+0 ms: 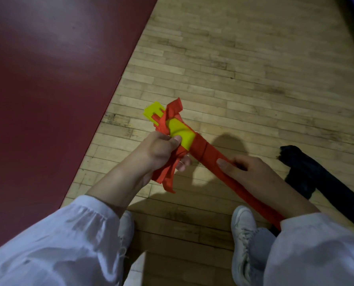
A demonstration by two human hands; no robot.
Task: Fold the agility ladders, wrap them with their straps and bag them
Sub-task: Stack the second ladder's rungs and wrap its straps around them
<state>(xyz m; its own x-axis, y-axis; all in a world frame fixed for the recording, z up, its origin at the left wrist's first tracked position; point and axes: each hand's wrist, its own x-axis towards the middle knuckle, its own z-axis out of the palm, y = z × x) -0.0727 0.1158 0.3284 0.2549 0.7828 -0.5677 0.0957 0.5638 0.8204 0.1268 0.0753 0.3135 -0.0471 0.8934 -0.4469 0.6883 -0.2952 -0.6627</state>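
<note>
Where strap [208, 152] wraps, yellow rungs [181, 132] hide (mostly)

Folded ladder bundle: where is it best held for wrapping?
Probably grip the ladder bundle round its bare yellow part, from its left side as the left hand does: it is slim enough to encircle, leaving the red strap side free for winding.

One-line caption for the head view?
Left hand grips the folded yellow ladder; right hand holds its red strap above a wooden floor.
</note>
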